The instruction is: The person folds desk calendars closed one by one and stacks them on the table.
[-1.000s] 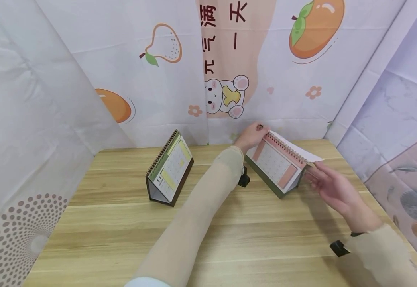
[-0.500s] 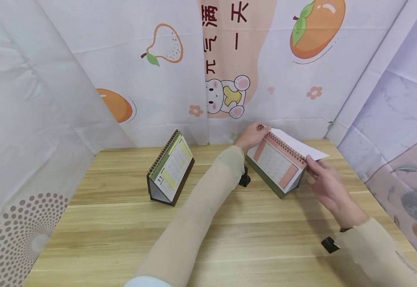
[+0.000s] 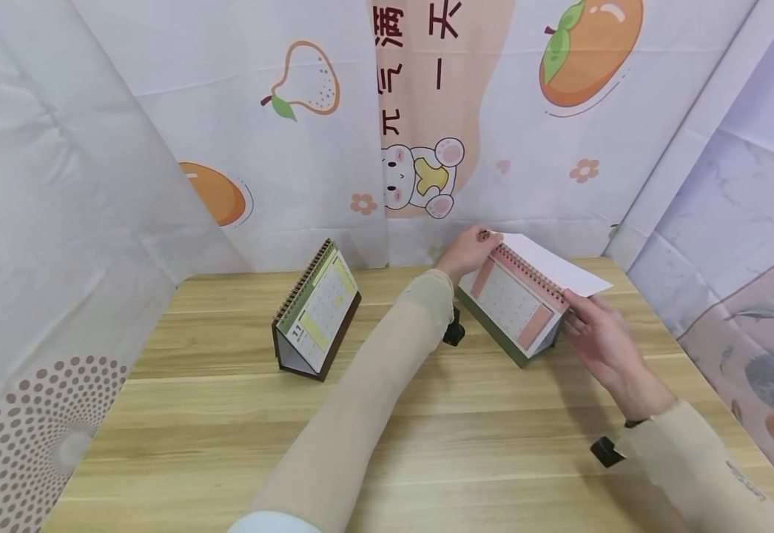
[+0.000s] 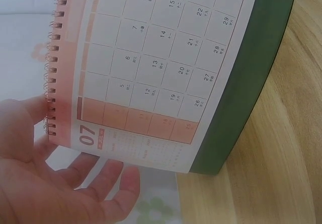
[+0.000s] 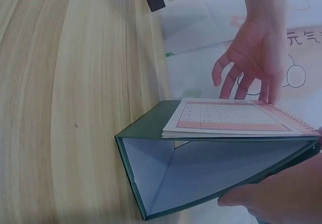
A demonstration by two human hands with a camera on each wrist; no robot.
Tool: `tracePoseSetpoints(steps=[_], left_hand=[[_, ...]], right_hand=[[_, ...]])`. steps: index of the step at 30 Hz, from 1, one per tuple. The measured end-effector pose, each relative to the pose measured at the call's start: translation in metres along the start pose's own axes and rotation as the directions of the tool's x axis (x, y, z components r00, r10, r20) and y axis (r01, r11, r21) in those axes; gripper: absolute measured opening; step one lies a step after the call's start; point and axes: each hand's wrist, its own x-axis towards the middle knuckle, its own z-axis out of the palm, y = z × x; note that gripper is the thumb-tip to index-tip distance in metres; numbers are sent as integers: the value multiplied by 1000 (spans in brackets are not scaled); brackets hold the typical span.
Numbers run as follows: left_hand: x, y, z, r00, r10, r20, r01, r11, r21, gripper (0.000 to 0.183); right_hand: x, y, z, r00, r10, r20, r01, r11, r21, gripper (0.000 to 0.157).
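A pink-topped desk calendar (image 3: 510,300) on a green triangular stand sits upright at the table's back right. Its sheet reads 07 in the left wrist view, where my left hand (image 4: 50,183) has the thumb at the coil's end and the other fingers beyond the side edge. My left hand (image 3: 465,252) pinches that upper left corner. At the upper right corner, my right hand (image 3: 607,340) grips the calendar, thumb by the coil. A white page (image 3: 553,263) slants out behind the coil. The right wrist view shows the stand's hollow side (image 5: 201,168), with right-hand fingers (image 5: 287,191) along its back.
A second desk calendar (image 3: 320,311), green-topped and reading 11, stands at the back left of the wooden table (image 3: 227,444). A printed cloth (image 3: 294,185) hangs right behind the table's back edge. More cloth hangs at both sides.
My right hand has moved up and left from beneath the page's corner to the coil's end. The white page behind has risen and shows more of its face. My left hand stays put.
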Motion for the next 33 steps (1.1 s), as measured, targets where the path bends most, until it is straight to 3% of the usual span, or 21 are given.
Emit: tracePoseSetpoints(steps=[33], left_hand=[[4,0,0,1000,-10,20,10,1000,0,45]], right_hand=[[0,0,3,998,-60,16,60,998,12,29]])
